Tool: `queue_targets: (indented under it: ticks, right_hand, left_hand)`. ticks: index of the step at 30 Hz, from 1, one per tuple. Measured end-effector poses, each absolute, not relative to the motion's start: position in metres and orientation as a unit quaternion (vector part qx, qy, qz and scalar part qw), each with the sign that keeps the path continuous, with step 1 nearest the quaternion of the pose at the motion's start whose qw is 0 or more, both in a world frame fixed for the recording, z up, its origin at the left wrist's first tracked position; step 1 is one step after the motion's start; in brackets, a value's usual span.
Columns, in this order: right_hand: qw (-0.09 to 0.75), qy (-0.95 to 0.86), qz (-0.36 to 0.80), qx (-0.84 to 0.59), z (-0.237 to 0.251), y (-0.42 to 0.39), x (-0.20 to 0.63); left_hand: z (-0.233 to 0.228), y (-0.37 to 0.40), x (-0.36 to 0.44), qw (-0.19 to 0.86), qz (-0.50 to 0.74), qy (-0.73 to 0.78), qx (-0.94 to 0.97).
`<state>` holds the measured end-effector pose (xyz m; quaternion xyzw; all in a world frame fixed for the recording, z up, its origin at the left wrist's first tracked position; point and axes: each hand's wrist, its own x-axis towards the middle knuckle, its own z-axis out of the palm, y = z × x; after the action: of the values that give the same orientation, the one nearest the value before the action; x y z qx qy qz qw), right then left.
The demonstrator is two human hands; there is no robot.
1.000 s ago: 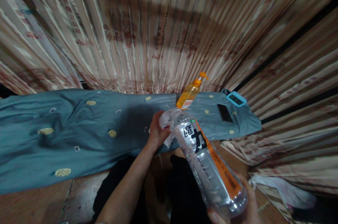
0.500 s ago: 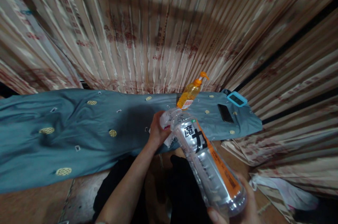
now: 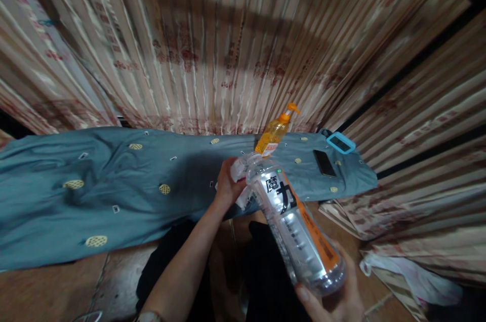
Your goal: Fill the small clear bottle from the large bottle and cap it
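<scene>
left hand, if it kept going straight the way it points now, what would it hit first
The left hand, already closed on the clear bottle's neck end, points away toward the orange pump bottle; likely that first, though depth is unclear.

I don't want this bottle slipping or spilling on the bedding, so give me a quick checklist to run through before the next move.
1. Right hand cups the base of the clear bottle: ok.
2. Left hand holds the white cloth at the bottle's neck: ok.
3. Cap on or off: cannot tell, the cloth hides it.
4. Bottle upright: not ok, tilted.
5. Orange pump bottle stands just behind the neck: not ok.
6. Black phone lies apart on the blue sheet: ok.
</scene>
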<state>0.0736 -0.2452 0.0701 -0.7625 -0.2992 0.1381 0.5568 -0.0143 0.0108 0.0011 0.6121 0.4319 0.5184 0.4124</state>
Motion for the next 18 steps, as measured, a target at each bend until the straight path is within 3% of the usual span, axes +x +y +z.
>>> queue_targets:
  ticks: [18]
  right_hand:
    - [0.529,-0.295,0.150,-0.781,0.081,-0.239,0.079]
  left_hand:
    - [-0.003,0.014,-0.017,0.394,0.503,0.427,0.640]
